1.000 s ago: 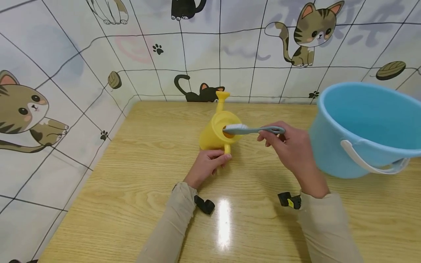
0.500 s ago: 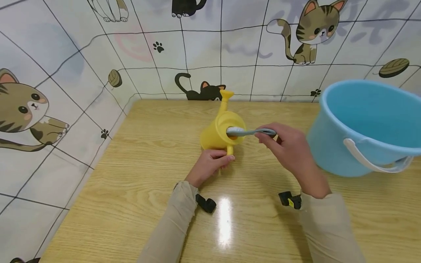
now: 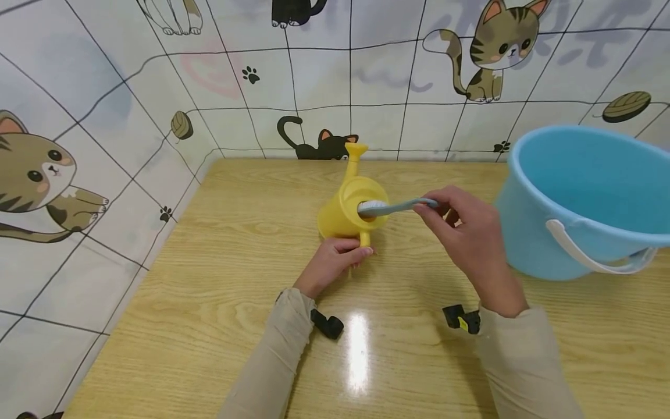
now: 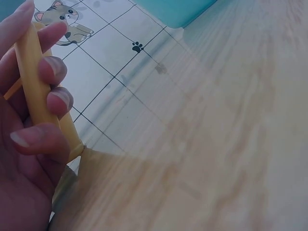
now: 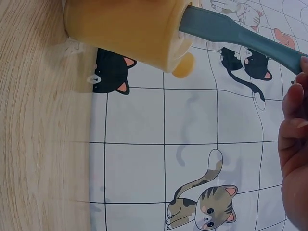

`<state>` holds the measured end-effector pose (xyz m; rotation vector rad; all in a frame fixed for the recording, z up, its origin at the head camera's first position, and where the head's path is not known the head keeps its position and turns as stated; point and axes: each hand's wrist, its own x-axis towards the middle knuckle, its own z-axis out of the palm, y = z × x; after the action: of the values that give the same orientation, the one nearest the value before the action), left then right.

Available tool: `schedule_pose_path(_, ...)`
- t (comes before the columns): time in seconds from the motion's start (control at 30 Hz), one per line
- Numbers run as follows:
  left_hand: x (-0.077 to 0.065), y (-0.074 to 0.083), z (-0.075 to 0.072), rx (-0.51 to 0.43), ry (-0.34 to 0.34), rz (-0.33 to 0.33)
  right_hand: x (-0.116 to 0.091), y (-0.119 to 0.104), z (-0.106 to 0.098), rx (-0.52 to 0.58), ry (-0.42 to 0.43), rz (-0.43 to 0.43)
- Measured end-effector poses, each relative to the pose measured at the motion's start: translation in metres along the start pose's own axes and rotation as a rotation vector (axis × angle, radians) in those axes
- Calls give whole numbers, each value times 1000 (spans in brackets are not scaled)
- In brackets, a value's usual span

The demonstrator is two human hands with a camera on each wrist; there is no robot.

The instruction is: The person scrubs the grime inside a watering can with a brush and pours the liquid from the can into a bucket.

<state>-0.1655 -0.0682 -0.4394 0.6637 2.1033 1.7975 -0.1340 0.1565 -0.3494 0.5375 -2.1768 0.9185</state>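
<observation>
A yellow watering can (image 3: 335,216) stands tilted on the table, its spout toward the back wall and its round opening turned to the right. My left hand (image 3: 335,262) grips the can's handle (image 4: 36,82), fingers curled round it in the left wrist view. My right hand (image 3: 468,235) pinches the end of a blue-grey brush (image 3: 400,206) with white bristles. The brush head lies at the can's opening, bristles facing up, with its tip hidden inside. In the right wrist view the brush (image 5: 240,36) reaches the can's rim, and only part of the right hand (image 5: 296,144) shows.
A large light-blue bucket (image 3: 544,233) with a white handle (image 3: 581,256) stands to the right of the right hand. The wooden table (image 3: 209,326) meets a cat-patterned wall (image 3: 377,81) at the back and another at the left.
The brush has moved left, its head now slightly deeper in the can's opening. The right hand has shifted its hold toward the brush's end. The left hand keeps its grip on the handle.
</observation>
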Motion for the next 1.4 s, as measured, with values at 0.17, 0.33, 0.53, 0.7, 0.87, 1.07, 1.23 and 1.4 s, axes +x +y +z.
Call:
schedule_pose_path(0.17,0,-2,1,-8,-2,8,-2,-2,0,52,-56,-30)
schedule_pose_path(0.33,4,-15,0,-19,18,-9,-2,-2,2,159,-177,-107)
schedule_pose_path(0.53,8,-28,-1,-34,49,-10,-2,-1,5,233,-305,-144)
schedule_pose_path(0.7,5,-17,-2,-73,45,-45,-3,1,9,256,-401,-154)
schedule_pose_path(0.87,1,-3,-2,-70,56,-29,-4,2,14,235,-469,-135)
schedule_pose_path(1.07,1,-2,-3,-78,70,-7,-5,1,18,245,-520,-86)
schedule_pose_path(1.23,-1,-4,-3,-79,49,-26,-8,-2,20,294,-543,-41)
schedule_pose_path(1.4,-2,-3,-4,-77,26,-49,-8,-6,22,332,-540,-14)
